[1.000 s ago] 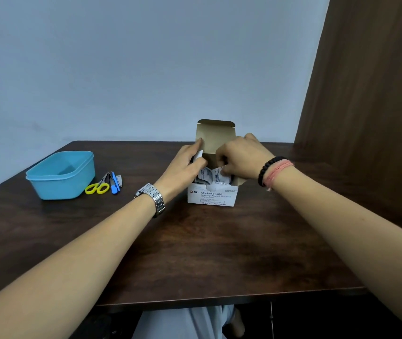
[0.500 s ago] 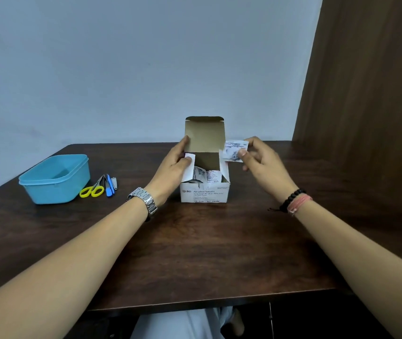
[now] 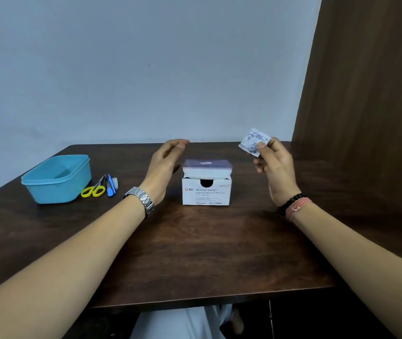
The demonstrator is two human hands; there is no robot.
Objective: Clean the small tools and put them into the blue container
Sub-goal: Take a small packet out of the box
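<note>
A white box of alcohol swabs (image 3: 206,192) stands mid-table with its lid folded down, blurred. My right hand (image 3: 274,165) is raised to the right of the box and pinches a small swab packet (image 3: 252,142) between thumb and fingers. My left hand (image 3: 164,165) hovers just left of the box, fingers spread, holding nothing. At the far left sits the blue container (image 3: 57,179), empty. Beside it lie yellow-handled scissors (image 3: 94,189), a blue-handled tool (image 3: 110,185) and a small metal nail clipper (image 3: 115,182).
The dark wooden table (image 3: 195,253) ends at a front edge close to my body. A pale wall stands behind it and a brown wooden panel (image 3: 366,106) rises at the right. A watch is on my left wrist, bracelets on my right.
My right hand pulled a swab packet out of the box and lifted it to the right. The box lid went from upright to folded down, and my left hand came off the box.
</note>
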